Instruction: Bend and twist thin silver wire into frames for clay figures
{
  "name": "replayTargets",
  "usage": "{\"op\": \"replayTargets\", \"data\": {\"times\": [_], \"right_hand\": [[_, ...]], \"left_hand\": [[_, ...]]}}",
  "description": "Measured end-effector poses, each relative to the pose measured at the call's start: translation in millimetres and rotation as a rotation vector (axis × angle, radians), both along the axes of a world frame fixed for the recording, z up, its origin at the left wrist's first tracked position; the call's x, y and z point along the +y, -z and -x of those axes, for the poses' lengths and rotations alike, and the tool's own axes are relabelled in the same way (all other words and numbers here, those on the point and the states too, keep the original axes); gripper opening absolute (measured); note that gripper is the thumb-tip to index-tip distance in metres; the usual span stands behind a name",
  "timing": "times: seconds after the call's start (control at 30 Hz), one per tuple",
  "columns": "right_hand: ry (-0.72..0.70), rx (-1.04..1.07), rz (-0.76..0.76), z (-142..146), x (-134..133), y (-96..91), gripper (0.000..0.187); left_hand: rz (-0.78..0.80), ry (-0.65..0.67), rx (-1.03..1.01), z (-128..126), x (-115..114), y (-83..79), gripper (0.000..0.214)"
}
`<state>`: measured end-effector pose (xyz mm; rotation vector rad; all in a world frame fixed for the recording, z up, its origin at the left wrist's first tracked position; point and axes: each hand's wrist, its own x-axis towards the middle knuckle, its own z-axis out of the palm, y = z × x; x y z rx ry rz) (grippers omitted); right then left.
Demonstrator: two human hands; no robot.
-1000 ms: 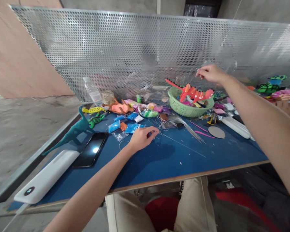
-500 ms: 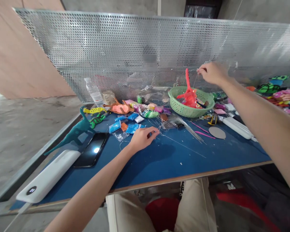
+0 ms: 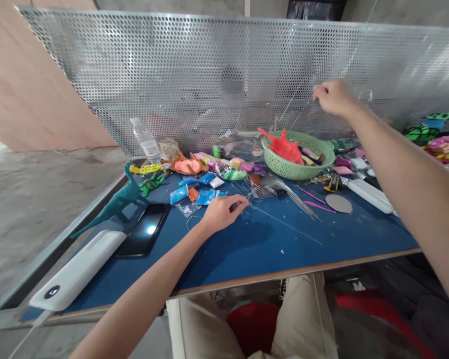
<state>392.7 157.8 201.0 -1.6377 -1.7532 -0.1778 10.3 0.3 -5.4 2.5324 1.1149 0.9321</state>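
Note:
My right hand (image 3: 332,97) is raised above the green basket (image 3: 299,170), fingers pinched on a thin wire (image 3: 294,107) that slants down toward the basket. An orange-red clay figure (image 3: 282,147) lies in the basket. My left hand (image 3: 222,213) rests on the blue table (image 3: 247,249), fingers curled on the end of a thin wire (image 3: 284,227) from the loose bundle of wires (image 3: 284,192) beside it.
Small packets of coloured clay (image 3: 205,182) lie behind my left hand. A teal dinosaur figure (image 3: 114,204), a black phone (image 3: 144,234) and a white power bank (image 3: 78,271) are at the left. A perforated metal screen (image 3: 209,75) backs the table. A grey oval (image 3: 338,203) lies right.
My right hand rose and moved right, pulling the wire up. The orange figure, which stood up from the basket half a second ago, has dropped back into it. My left hand stayed put.

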Motion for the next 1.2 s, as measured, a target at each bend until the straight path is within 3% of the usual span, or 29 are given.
{"op": "replayTargets", "data": {"times": [0.13, 0.2, 0.3, 0.4, 0.47, 0.5, 0.6, 0.67, 0.73, 0.97, 1.07, 1.2], "right_hand": [[-0.406, 0.166, 0.177, 12, -12, 33.7, 0.037], [-0.518, 0.323, 0.242, 16, -16, 53.5, 0.034], [-0.329, 0.679, -0.019, 8, -15, 79.0, 0.048], [-0.26, 0.851, 0.165, -8, -7, 99.0, 0.066], [-0.244, 0.886, 0.247, -12, -4, 110.7, 0.061], [-0.224, 0.889, 0.219, -11, -4, 116.0, 0.055], [-0.133, 0.792, -0.01, 6, -18, 129.0, 0.041], [-0.125, 0.628, -0.078, 23, -39, 134.0, 0.035], [-0.206, 0.477, -0.044, 40, -65, 135.7, 0.028], [-0.737, 0.111, 0.161, 97, -146, 126.0, 0.019], [-0.888, -0.046, 0.228, 113, -164, 119.7, 0.017], [-0.945, -0.135, 0.223, 119, -169, 119.5, 0.029]], "left_hand": [[0.001, 0.026, 0.005, 0, -1, 0.1, 0.026], [-0.001, 0.029, 0.005, 0, -1, 0.5, 0.027], [-0.002, 0.029, 0.005, -1, -3, 0.6, 0.027], [-0.003, 0.028, 0.003, -1, -4, 0.0, 0.027], [-0.002, 0.03, 0.002, -1, -4, -0.1, 0.026], [-0.001, 0.031, 0.001, -1, -4, 0.1, 0.026], [0.001, 0.027, 0.002, -1, -3, 1.0, 0.026], [0.004, 0.021, 0.004, -1, -2, 1.7, 0.025], [0.011, 0.019, 0.008, -1, -1, 2.3, 0.024], [-0.055, -0.022, -0.018, 0, -2, 1.3, 0.022], [-0.078, -0.064, -0.04, 1, -3, -1.5, 0.023], [-0.033, -0.05, -0.076, 1, -3, -4.7, 0.022]]}}
